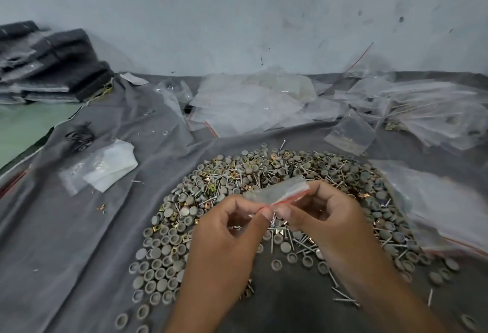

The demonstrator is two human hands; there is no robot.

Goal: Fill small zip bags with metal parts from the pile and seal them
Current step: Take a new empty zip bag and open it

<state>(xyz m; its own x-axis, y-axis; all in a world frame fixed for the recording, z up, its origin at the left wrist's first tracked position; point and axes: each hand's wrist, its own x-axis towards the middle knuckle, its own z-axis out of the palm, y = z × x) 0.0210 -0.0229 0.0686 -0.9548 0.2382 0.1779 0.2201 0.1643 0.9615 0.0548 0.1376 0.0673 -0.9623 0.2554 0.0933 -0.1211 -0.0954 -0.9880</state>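
Observation:
A small clear zip bag (pixel 280 190) with a red zip line is held above the pile. My left hand (pixel 232 229) pinches its near end between thumb and fingertips. My right hand (pixel 324 216) pinches the red strip beside it, and a thin nail seems to hang below the fingers. Under both hands spreads the pile of parts (pixel 237 182): grey round caps, thin nails and brass-coloured square clips, lying on a grey cloth (pixel 79 240).
Loose empty zip bags (pixel 250 103) lie at the back, with more zip bags (pixel 427 110) at the back right and a blurred stack (pixel 443 206) at the right. A white bag (pixel 105 166) and black rings (pixel 79 137) lie at the left. Dark folded material (pixel 52 63) sits far left.

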